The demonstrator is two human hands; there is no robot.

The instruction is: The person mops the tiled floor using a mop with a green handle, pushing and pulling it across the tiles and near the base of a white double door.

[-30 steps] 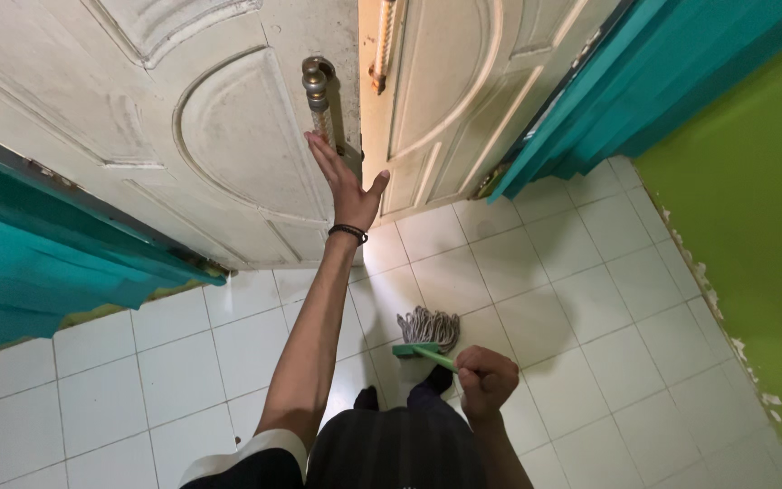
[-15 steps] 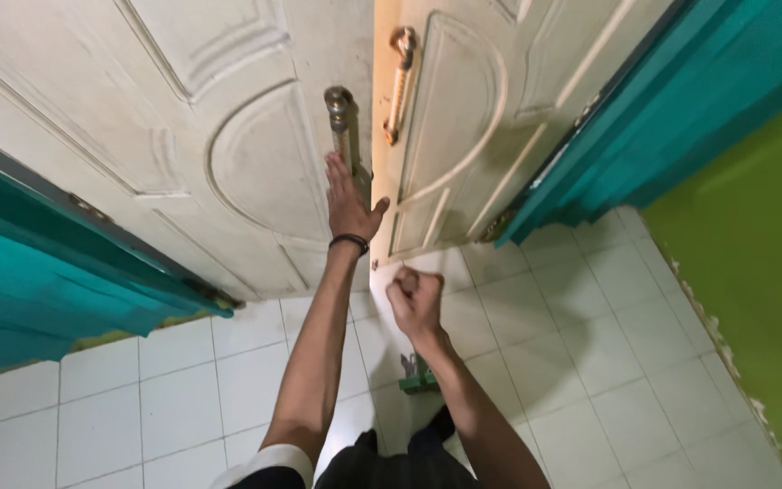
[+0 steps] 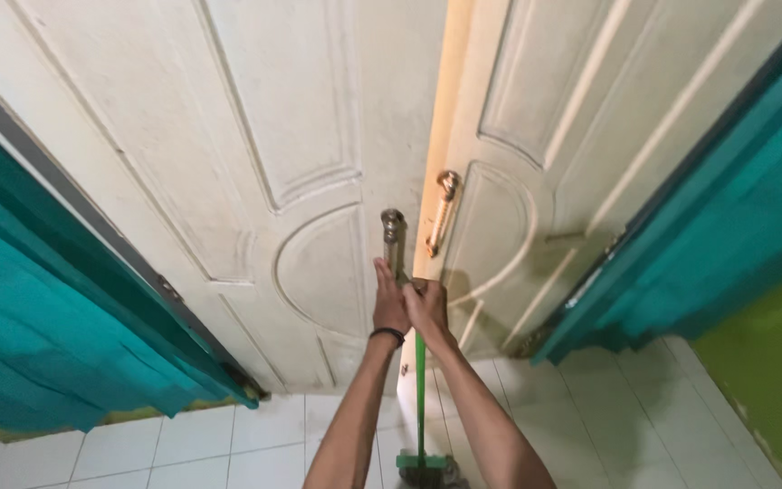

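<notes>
While you stand facing the cream double doors, your left hand (image 3: 389, 303) lies flat with fingers straight up against the left door (image 3: 228, 181), right at the lower end of its metal pull handle (image 3: 392, 237); the palm presses the panel and the fingers touch or overlap the handle's base, open, not wrapped around anything that shows. A dark band sits on that wrist. Your right hand (image 3: 429, 310) is just beside the left, touching it, curled tight around the top of a green mop handle (image 3: 420, 398). That stick runs straight down between your forearms to the green mop head (image 3: 425, 465) on the white tiled floor (image 3: 590, 426), at the bottom edge of the view; the mop strands are mostly cut off, can't tell how they lie. The right door (image 3: 572, 136) stands slightly ajar, its edge lit warm orange, with its own brass pull handle (image 3: 443, 213) near your hands but apart from them. Teal curtains (image 3: 38, 317) hang at both sides of the doorway, and a green wall (image 3: 771, 362) shows at the far right.
</notes>
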